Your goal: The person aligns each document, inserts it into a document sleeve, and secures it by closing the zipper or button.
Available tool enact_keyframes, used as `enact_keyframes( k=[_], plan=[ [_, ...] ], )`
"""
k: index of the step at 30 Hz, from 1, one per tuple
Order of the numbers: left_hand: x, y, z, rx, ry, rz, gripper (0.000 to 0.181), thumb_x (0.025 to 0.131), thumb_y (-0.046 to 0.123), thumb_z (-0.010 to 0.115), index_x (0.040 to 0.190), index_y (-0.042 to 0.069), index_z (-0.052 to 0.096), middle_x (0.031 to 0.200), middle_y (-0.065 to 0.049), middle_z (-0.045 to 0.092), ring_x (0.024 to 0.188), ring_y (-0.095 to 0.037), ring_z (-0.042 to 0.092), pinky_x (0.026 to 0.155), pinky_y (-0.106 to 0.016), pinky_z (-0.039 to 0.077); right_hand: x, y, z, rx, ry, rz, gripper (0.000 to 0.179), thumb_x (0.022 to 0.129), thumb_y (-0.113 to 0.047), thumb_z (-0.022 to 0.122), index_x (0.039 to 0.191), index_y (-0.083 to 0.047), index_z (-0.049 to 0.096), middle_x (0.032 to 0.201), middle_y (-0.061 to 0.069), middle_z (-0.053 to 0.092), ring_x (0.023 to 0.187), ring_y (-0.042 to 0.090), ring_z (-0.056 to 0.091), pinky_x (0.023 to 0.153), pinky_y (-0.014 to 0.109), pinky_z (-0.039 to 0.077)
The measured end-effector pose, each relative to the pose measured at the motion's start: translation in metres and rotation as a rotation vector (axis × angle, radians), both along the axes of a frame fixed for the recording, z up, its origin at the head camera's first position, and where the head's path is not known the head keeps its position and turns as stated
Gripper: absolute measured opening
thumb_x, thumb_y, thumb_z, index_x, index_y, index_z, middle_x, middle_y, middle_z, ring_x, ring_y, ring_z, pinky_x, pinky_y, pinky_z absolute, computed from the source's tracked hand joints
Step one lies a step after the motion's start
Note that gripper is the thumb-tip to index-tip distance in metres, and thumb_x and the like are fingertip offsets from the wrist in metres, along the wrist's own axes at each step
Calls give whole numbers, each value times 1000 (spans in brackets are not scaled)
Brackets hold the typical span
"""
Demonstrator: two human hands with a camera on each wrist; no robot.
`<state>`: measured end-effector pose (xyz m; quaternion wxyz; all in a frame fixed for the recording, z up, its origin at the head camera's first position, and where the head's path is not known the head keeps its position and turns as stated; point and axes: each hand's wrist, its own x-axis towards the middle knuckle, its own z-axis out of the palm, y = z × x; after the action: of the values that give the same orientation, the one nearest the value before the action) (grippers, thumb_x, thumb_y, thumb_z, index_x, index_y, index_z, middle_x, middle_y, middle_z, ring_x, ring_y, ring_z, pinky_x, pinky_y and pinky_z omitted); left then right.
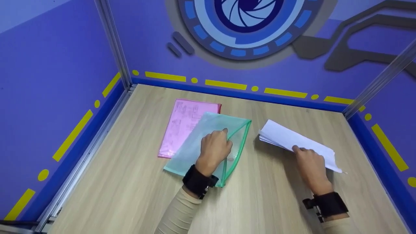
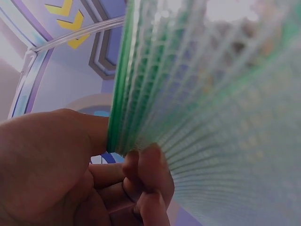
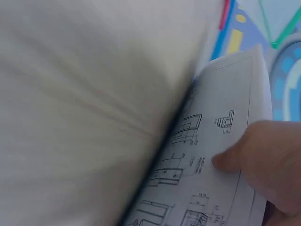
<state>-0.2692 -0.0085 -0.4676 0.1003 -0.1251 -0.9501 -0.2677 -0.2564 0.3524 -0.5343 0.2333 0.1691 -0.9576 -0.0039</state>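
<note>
A translucent green mesh zipper pouch (image 1: 195, 143) lies tilted over a pink pouch, its right-hand opening spread apart. My left hand (image 1: 214, 148) pinches the pouch's upper layer at that opening; the left wrist view shows thumb and fingers on the green-edged mesh (image 2: 225, 132). To the right, my right hand (image 1: 310, 165) grips a folded stack of white paper (image 1: 297, 138) by its near edge, held above the table. In the right wrist view the thumb presses on a sheet (image 3: 197, 150) printed with line drawings.
The pink pouch (image 1: 175, 130), with printed paper showing through, lies at the back left, partly under the green one. The wooden table (image 1: 130, 182) is bounded by blue-purple panels (image 1: 221, 65) at the back and sides, with metal posts (image 1: 113, 42) at the corners.
</note>
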Motion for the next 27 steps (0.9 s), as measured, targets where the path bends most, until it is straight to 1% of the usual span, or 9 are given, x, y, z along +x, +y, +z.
enact_keyframes(
  k=[4, 8, 11, 13, 16, 18, 20, 22, 27],
  plan=[
    [0, 0, -1, -34, 27, 23, 17, 97, 15, 66, 108, 5, 75, 79, -9, 70, 63, -21, 61, 56, -42, 52, 9, -10, 21, -95, 55, 35, 27, 91, 17, 58, 110, 1, 67, 81, 23, 67, 61, 47, 63, 48, 61, 46],
    [0, -1, -2, -56, 47, 26, 13, 96, 13, 64, 101, 6, 74, 75, -11, 68, 61, -23, 62, 53, -43, 51, 18, -13, 42, -302, 89, 91, 36, 92, 19, 60, 122, 3, 71, 99, 28, 73, 82, 50, 72, 64, 63, 55],
    [0, -2, -2, -43, 62, 30, 14, 95, 12, 63, 102, 6, 74, 74, -11, 68, 58, -22, 60, 52, -43, 51, 25, -11, 55, -504, 124, 42, 29, 93, 16, 63, 116, 4, 75, 98, 26, 76, 83, 38, 76, 68, 46, 58],
    [-1, -3, -1, -27, 61, 35, 14, 96, 12, 64, 102, 5, 75, 72, -10, 66, 57, -20, 57, 52, -42, 50, 30, -10, 61, -732, 76, -35, 20, 99, 6, 64, 116, 4, 75, 98, 20, 78, 82, 24, 77, 69, 32, 58],
    [-1, -4, -1, -8, 56, 44, 14, 96, 12, 64, 103, 6, 75, 72, -9, 66, 58, -18, 55, 52, -42, 50, 36, -8, 62, -1305, -76, -58, 27, 105, -9, 65, 129, 3, 70, 107, 11, 77, 86, 12, 74, 73, 18, 55],
    [-1, -4, -1, -4, 54, 45, 15, 96, 13, 65, 104, 5, 76, 74, -9, 68, 59, -19, 56, 53, -43, 51, 38, -6, 55, -1689, -187, -14, 39, 107, -14, 63, 144, -2, 60, 120, 5, 74, 99, 12, 74, 80, 22, 57],
    [-2, -4, -1, -7, 55, 47, 16, 96, 13, 65, 105, 6, 76, 77, -10, 70, 59, -21, 58, 54, -44, 51, 38, -3, 41, -1915, -290, -24, 45, 107, -14, 62, 151, -10, 53, 125, 1, 73, 105, 14, 73, 85, 25, 57],
    [-2, -4, -1, -12, 54, 47, 14, 96, 14, 65, 102, 6, 75, 76, -10, 69, 60, -22, 60, 55, -44, 52, 39, 3, 22, -1920, -427, -101, 44, 110, -17, 58, 153, -16, 49, 121, -5, 74, 106, 11, 72, 86, 24, 55],
    [-2, -5, -1, -9, 37, 41, 10, 97, 13, 65, 95, 7, 72, 68, -6, 61, 58, -19, 55, 52, -42, 49, 40, 13, -25, -1697, -693, -306, 45, 114, -18, 47, 158, -9, 40, 103, -11, 75, 95, 7, 71, 83, 25, 54]
  ],
)
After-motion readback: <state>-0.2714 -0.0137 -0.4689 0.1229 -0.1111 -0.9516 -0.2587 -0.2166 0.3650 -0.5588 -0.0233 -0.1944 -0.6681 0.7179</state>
